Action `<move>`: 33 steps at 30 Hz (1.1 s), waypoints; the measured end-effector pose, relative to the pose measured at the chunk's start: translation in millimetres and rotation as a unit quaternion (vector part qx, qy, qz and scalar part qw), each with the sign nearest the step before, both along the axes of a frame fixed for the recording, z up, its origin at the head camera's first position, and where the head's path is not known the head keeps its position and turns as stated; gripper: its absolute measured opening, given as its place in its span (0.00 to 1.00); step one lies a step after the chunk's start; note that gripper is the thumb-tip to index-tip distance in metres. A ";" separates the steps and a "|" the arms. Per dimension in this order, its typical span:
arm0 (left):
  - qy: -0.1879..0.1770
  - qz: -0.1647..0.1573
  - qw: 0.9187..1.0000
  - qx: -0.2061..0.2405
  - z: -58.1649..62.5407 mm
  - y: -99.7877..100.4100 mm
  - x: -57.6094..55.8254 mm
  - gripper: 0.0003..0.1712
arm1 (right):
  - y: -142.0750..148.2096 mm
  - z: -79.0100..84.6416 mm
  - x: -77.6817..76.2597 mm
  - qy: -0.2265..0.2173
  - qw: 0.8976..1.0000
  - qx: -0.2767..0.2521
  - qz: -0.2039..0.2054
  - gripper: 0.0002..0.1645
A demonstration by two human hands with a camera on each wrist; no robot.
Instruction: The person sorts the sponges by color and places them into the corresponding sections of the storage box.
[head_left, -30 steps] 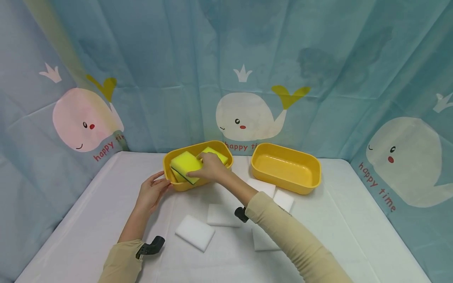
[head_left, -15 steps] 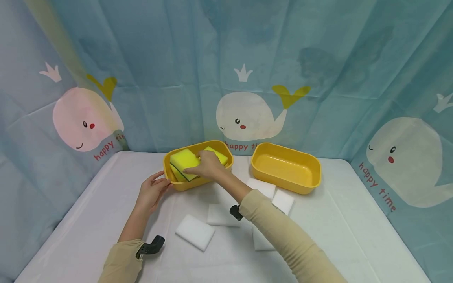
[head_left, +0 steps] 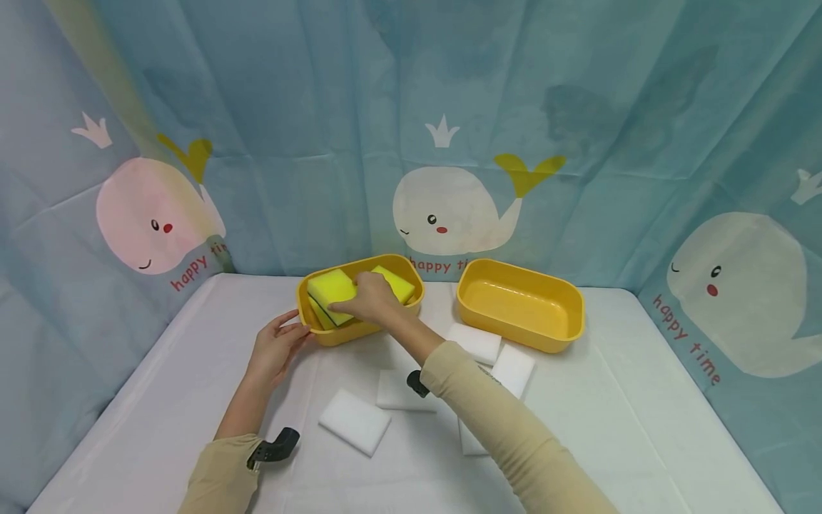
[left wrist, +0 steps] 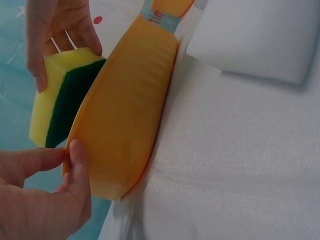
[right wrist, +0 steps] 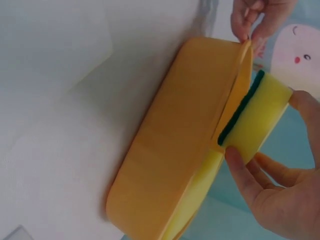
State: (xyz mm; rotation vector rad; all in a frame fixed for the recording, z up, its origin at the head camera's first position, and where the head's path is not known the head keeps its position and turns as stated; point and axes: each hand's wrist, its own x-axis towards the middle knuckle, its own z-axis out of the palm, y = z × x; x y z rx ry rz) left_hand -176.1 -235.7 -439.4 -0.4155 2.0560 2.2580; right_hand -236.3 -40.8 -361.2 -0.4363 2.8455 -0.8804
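Observation:
A yellow tub (head_left: 379,325) stands at the back of the table and holds yellow sponges with dark green undersides. My right hand (head_left: 366,300) reaches into it and grips one sponge (head_left: 329,288) by its edges, thumb on one side, fingers on the other (right wrist: 280,200). Another sponge (head_left: 394,283) lies behind that hand in the same tub. My left hand (head_left: 277,346) pinches the tub's near left rim (left wrist: 75,150) between thumb and fingers. The held sponge (left wrist: 55,95) pokes up above the rim in the left wrist view.
A second yellow tub (head_left: 520,303), with nothing in it, stands to the right. Several white sponges (head_left: 354,421) lie on the white tablecloth in front of the tubs. A blue curtain with whale prints (head_left: 449,207) closes off the back and sides.
My right hand has pushed the held sponge lower and further left into the tub. The left hand has stayed on the rim.

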 end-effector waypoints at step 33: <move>0.002 0.004 1.000 -0.003 0.9 0.8 0.1 0.39 | -33.9 -19.9 -16.6 -0.006 0.998 0.055 -0.030 0.36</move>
